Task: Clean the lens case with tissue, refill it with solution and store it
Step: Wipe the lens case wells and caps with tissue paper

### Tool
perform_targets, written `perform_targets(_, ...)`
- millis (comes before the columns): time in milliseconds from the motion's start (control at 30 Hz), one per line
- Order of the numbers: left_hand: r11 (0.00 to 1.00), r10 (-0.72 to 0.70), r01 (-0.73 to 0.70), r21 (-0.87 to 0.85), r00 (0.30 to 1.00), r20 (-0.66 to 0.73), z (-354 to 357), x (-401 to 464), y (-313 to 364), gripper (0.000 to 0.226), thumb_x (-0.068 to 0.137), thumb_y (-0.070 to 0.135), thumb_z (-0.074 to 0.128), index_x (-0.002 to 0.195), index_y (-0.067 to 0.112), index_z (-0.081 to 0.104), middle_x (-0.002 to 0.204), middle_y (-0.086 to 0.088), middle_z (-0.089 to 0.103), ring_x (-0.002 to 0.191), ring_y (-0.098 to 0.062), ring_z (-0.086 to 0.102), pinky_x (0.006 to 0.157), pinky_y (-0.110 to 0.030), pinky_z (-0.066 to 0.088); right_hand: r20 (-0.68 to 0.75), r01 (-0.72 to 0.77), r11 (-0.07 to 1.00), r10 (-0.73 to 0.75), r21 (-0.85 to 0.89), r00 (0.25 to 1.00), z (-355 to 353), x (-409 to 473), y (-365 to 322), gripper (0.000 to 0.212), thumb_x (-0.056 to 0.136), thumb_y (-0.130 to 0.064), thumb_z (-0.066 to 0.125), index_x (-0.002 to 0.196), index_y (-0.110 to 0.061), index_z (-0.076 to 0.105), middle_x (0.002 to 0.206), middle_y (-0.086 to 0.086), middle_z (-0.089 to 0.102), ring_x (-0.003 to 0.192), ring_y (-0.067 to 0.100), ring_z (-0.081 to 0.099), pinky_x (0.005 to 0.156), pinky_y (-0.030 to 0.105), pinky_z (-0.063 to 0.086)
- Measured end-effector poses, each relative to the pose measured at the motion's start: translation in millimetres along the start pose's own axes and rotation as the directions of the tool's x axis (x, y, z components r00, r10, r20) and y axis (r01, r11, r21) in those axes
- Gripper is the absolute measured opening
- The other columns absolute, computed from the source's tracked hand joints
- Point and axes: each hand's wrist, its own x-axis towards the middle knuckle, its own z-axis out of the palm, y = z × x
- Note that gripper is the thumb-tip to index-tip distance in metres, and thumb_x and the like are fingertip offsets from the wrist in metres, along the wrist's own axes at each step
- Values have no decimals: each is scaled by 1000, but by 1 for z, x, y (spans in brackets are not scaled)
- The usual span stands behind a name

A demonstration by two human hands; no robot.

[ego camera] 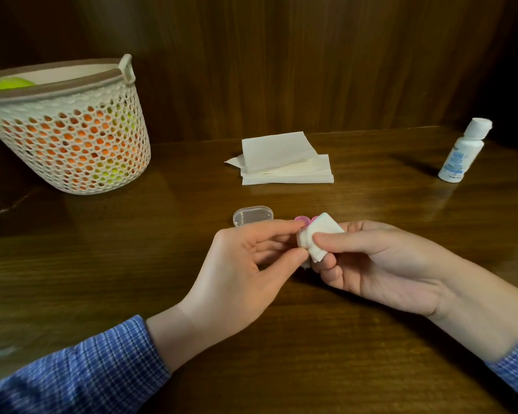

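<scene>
Head view, hands (pixel 245 264) (pixel 380 264) wiping lens case (pixel 301 239)

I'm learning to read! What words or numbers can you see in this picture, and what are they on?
Nothing can be read here.
White bottle: blue print on its label, too blurred to read.
Tissue stack: no print shows.
Clear box: no print shows.
Basket: no print shows.
</scene>
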Motion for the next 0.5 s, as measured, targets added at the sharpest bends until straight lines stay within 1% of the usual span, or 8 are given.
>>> perform_targets(100, 999, -49, 50, -22, 999, 15, -2, 1, -2, 43, 88, 5, 78, 121, 32, 71, 111, 15, 77, 98, -4, 76, 82, -18, 60, 1, 117, 960, -121, -254, 993, -2, -2, 1, 30, 85, -8, 77, 112, 6, 74, 87, 16, 65, 69, 12, 61, 64, 20, 57)
perform_targets(167, 995, -85, 88, -45, 995, 55, -3, 2, -3, 40, 89, 6, 76, 122, 28, 72, 111, 13, 78, 99, -6, 76, 83, -21, 61, 13, 217, 867, -236, -448, 972, -3, -3, 2, 29, 86, -13, 77, 107, 6, 75, 80, 13, 66, 70, 11, 61, 68, 19, 55)
perform_targets(233, 988, -115, 126, -92, 986, 122, -4, 3, -4, 36, 92, 5, 73, 122, 24, 73, 110, 8, 79, 100, -12, 77, 83, -27, 63, 26, 272, 759, -319, -591, 947, -2, -6, 2, 31, 83, -20, 75, 103, 4, 77, 79, 14, 68, 73, 11, 63, 74, 17, 53)
perform_targets(300, 968, -157, 187, -165, 971, 182, -6, 3, -5, 32, 93, 4, 70, 119, 23, 75, 108, 1, 80, 98, -20, 78, 83, -35, 65, 86, 312, 600, -375, -737, 923, 0, -8, 1, 23, 87, -23, 73, 100, -6, 81, 86, 17, 73, 83, 9, 65, 87, 19, 51)
perform_targets(367, 918, -233, 299, -259, 938, 257, -9, 4, -5, 28, 93, 8, 70, 117, 19, 77, 107, -7, 80, 99, -26, 78, 83, -37, 65, 163, 330, 374, -413, -867, 896, 2, -9, 0, 12, 93, -22, 71, 97, -21, 83, 93, 6, 76, 101, 5, 67, 107, 27, 43)
perform_targets(400, 872, -278, 378, -311, 905, 321, -12, 6, -5, 28, 92, 11, 69, 118, 14, 77, 108, -12, 79, 101, -28, 77, 84, -37, 64, 202, 335, 265, -426, -904, 882, 2, -9, 0, 13, 95, -21, 70, 96, -25, 83, 95, -2, 76, 107, 6, 65, 113, 31, 39)
perform_targets(433, 818, -316, 459, -346, 862, 398, -15, 7, -6, 30, 91, 14, 69, 120, 10, 75, 109, -18, 78, 102, -29, 76, 85, -36, 63, 242, 349, 188, -430, -918, 870, 3, -9, 1, 15, 95, -20, 69, 97, -27, 82, 96, -8, 74, 109, 7, 65, 116, 31, 37)
perform_targets(500, 730, -354, 588, -348, 761, 543, -21, 12, -7, 33, 95, 19, 66, 124, 5, 73, 111, -23, 75, 101, -28, 74, 85, -32, 61, 328, 402, 96, -426, -910, 843, 4, -10, 2, 16, 94, -20, 69, 100, -29, 81, 94, -10, 70, 102, 13, 66, 111, 21, 39)
